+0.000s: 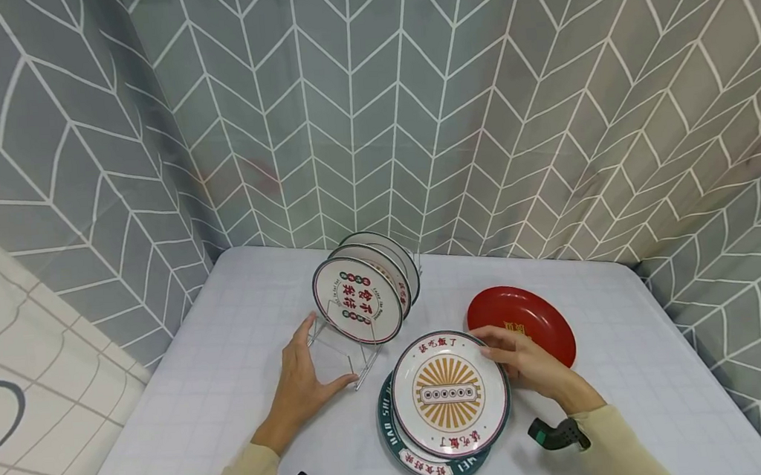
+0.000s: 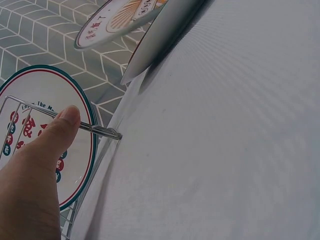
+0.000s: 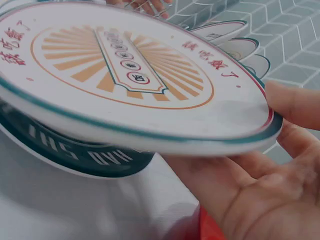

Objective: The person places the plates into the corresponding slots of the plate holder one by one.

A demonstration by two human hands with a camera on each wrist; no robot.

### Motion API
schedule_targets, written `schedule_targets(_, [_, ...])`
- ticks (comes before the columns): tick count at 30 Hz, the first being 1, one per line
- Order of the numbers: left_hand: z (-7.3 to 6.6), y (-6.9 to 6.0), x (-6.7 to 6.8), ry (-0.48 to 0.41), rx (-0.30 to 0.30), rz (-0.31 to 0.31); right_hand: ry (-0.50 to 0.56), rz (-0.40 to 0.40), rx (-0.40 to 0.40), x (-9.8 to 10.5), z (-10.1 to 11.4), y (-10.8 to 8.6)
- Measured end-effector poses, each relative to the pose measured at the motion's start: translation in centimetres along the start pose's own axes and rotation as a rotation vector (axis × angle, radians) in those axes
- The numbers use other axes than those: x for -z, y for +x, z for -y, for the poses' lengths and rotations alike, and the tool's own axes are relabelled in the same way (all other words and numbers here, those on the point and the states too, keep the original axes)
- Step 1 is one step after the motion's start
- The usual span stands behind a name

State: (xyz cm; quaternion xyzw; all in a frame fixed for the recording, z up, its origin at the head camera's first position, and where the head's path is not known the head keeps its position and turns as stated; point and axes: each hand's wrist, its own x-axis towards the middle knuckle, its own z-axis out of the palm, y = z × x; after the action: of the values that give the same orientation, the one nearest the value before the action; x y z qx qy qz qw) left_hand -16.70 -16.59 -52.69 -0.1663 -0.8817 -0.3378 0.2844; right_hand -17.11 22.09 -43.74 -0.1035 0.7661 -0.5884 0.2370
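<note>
My right hand (image 1: 524,360) pinches the rim of a white plate (image 1: 450,396) with an orange sunburst and red characters, thumb on top and fingers beneath in the right wrist view. That plate is raised and tilted above a green-rimmed plate (image 1: 432,473) on the table. My left hand (image 1: 305,381) holds the near end of a wire plate rack (image 1: 364,369), its thumb (image 2: 62,125) on the wire in the left wrist view. Several plates stand on edge in the rack; the front one is a white plate (image 1: 357,299) with red and dark characters.
A red plate (image 1: 527,315) with gold characters lies on the table behind my right hand. White cloth covers the table (image 1: 219,399). Grey chevron-patterned curtains (image 1: 370,104) hang behind it and at the sides.
</note>
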Motion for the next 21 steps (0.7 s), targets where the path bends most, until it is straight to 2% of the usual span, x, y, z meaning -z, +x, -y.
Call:
schedule_targets(2, [-0.1,0.0,0.0,-0.006,0.007,0.005,0.159,0.067,-0.053,0.4,-0.2,-0.3])
schedule_targets(5, [-0.2,0.0,0.1,-0.011,0.021,0.011,0.319,0.177,-0.096,0.8,-0.7,-0.7])
schedule_targets(8, [-0.2,0.0,0.1,-0.011,0.026,0.012,0.415,0.307,-0.079,1.2,-1.4,-0.9])
schedule_targets(10, [-0.2,-0.1,0.1,-0.007,0.026,0.011,0.437,0.376,-0.027,1.6,-1.8,-1.0])
schedule_targets(12, [-0.2,0.0,0.2,-0.008,0.019,0.007,0.415,0.386,0.055,2.2,-1.7,-1.1])
schedule_targets(15, [-0.2,0.0,0.2,-0.007,0.012,0.002,0.351,0.350,0.165,3.2,-1.0,-1.4])
schedule_targets(17, [-0.1,0.0,0.2,-0.010,0.010,0.000,0.312,0.312,0.209,3.8,-0.2,-1.6])
schedule_targets(21, [0.0,0.1,0.0,-0.014,0.007,0.002,0.293,0.291,0.266,4.9,1.2,-2.0])
